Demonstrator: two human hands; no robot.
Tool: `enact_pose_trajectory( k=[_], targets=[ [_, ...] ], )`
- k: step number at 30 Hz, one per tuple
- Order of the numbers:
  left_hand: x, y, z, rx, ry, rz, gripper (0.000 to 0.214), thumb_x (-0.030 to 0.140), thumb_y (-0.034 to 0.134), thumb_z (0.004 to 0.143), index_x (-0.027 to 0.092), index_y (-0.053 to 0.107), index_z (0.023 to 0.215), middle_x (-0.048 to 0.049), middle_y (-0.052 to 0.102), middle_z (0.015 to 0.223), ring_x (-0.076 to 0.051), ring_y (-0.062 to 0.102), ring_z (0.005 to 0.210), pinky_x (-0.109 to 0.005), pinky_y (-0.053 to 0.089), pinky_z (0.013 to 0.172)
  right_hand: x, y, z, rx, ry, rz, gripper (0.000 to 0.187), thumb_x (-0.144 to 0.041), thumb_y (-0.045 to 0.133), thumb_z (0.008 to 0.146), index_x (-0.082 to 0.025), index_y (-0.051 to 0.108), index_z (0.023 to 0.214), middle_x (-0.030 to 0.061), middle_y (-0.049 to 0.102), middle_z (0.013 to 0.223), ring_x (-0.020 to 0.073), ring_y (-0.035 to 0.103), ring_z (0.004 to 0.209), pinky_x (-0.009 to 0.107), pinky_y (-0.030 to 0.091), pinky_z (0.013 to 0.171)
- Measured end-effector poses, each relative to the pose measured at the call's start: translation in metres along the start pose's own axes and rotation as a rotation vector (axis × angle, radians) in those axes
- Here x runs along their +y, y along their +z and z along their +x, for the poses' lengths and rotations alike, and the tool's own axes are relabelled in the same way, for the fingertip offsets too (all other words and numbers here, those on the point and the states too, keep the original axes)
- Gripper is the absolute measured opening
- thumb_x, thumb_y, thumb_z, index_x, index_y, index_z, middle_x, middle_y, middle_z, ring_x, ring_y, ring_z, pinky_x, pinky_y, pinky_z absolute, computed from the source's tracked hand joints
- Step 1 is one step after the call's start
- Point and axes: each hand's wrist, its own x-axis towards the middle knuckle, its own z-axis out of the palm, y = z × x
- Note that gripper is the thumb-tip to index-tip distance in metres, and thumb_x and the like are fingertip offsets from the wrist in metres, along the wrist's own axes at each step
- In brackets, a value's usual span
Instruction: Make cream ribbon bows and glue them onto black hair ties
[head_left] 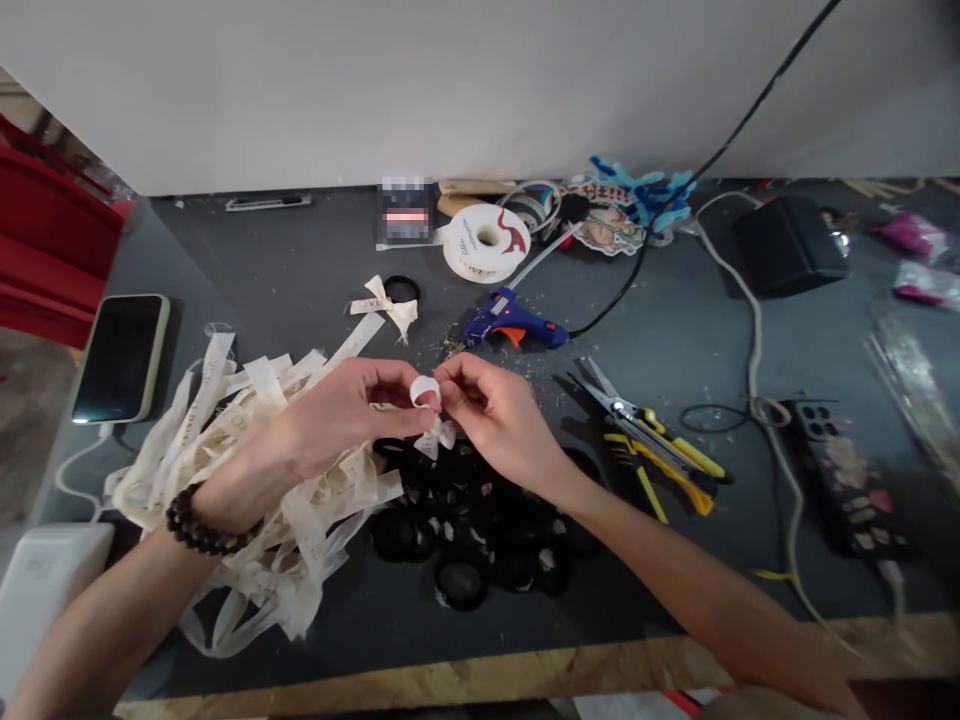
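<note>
Close together above the dark table, both hands pinch one pale ribbon (425,388) with faint print. My left hand (341,405) has the ribbon between thumb and fingers, and part of it curls into a loop there. My right hand (495,412) grips it from the other side with closed fingertips. The ribbon's lower end hangs down between the hands. Beneath them lies a heap of black hair ties (461,580) with small whitish bits on them. Under my left forearm spreads a tangled pile of cut ribbon strips (300,560). A finished-looking bow (386,305) on a black hair tie lies beyond my hands.
Behind the hands are a blue glue gun (514,318) with a black cord and a ribbon spool (487,243). Scissors (622,408) and yellow-handled pliers (675,470) lie on the right. Phones rest left (122,358) and right (851,475), with white cables nearby.
</note>
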Motion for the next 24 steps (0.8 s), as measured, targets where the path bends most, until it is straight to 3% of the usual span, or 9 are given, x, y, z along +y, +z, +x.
enact_pose_trajectory(
  k=[5, 9, 12, 17, 20, 24],
  targets=[
    [-0.003, -0.001, 0.002, 0.163, 0.081, -0.087, 0.029, 0.029, 0.089, 0.076, 0.017, 0.065, 0.087, 0.0016, 0.066, 0.082, -0.011, 0.059, 0.075, -0.023, 0.044, 0.069, -0.004, -0.001, -0.002, 0.034, 0.004, 0.071, 0.029, -0.043, 0.065, 0.099, -0.023, 0.067, 0.120, 0.0014, 0.075, 0.090, 0.0165, 0.069, 0.080, 0.028, 0.048, 0.069],
    [-0.007, -0.002, 0.006, 0.230, 0.120, -0.155, 0.032, 0.028, 0.090, 0.075, 0.017, 0.060, 0.080, 0.0019, 0.065, 0.080, -0.010, 0.059, 0.074, -0.023, 0.047, 0.071, -0.007, 0.000, -0.003, 0.084, -0.077, -0.030, 0.029, -0.035, 0.078, 0.090, -0.026, 0.068, 0.115, 0.0011, 0.079, 0.101, 0.0210, 0.073, 0.095, 0.036, 0.050, 0.088],
    [-0.008, -0.001, 0.006, 0.224, 0.136, -0.160, 0.033, 0.026, 0.090, 0.074, 0.018, 0.062, 0.089, 0.0025, 0.065, 0.082, -0.010, 0.061, 0.075, -0.023, 0.050, 0.072, -0.007, 0.002, -0.003, 0.137, -0.153, -0.148, 0.028, -0.032, 0.082, 0.086, -0.026, 0.067, 0.108, -0.0004, 0.079, 0.101, 0.0225, 0.074, 0.096, 0.041, 0.045, 0.096],
    [0.001, -0.006, 0.000, 0.141, 0.154, 0.006, 0.057, 0.028, 0.086, 0.081, 0.026, 0.061, 0.132, 0.0017, 0.070, 0.088, -0.015, 0.068, 0.084, -0.027, 0.056, 0.077, -0.009, 0.002, -0.003, 0.126, -0.171, -0.152, 0.027, -0.025, 0.079, 0.087, -0.026, 0.062, 0.108, -0.0005, 0.079, 0.099, 0.0216, 0.074, 0.093, 0.040, 0.047, 0.092],
    [0.008, -0.007, -0.004, 0.180, 0.176, 0.178, 0.052, 0.032, 0.084, 0.082, 0.023, 0.064, 0.129, -0.0031, 0.075, 0.096, -0.018, 0.072, 0.090, -0.029, 0.058, 0.079, -0.009, 0.001, -0.002, 0.118, -0.143, -0.120, 0.028, -0.023, 0.078, 0.086, -0.026, 0.060, 0.107, -0.0008, 0.079, 0.096, 0.0211, 0.074, 0.091, 0.037, 0.049, 0.086],
    [0.013, -0.001, -0.007, 0.322, 0.207, 0.336, 0.048, 0.028, 0.081, 0.084, 0.021, 0.064, 0.128, -0.0014, 0.077, 0.087, -0.019, 0.075, 0.084, -0.031, 0.059, 0.079, -0.009, 0.002, -0.003, 0.123, -0.102, -0.155, 0.029, -0.024, 0.078, 0.085, -0.027, 0.059, 0.107, -0.0025, 0.080, 0.092, 0.0209, 0.075, 0.085, 0.036, 0.050, 0.082]
  ],
)
